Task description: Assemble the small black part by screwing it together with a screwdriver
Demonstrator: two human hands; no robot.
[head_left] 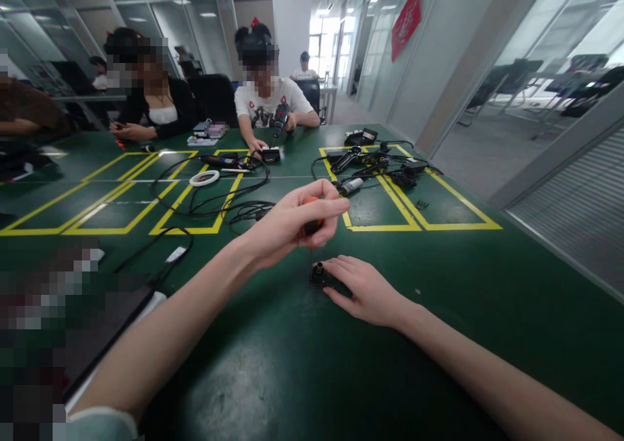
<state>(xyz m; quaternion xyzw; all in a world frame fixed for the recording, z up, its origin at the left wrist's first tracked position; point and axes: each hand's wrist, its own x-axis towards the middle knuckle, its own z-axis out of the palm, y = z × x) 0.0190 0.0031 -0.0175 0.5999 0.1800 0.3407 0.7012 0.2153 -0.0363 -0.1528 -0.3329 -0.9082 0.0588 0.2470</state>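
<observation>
My left hand [305, 219] is closed around the orange and black handle of a screwdriver [312, 208], held upright. Its thin shaft points down at a small black round part [318, 277] on the green table; whether the tip sits in a screw is too small to tell. This part has a wide flange and a short raised tube in the middle. From the right, my right hand [358, 286] grips its edge between thumb and fingers, against the tabletop.
Beyond my hands, black cables [248, 210], a white ring [205, 178] and a tangle of black devices [365, 158] lie among yellow tape outlines on the table [273, 350]. Small dark screws [422, 204] lie at right. Across sits a person [273, 103] holding a power drill [280, 119].
</observation>
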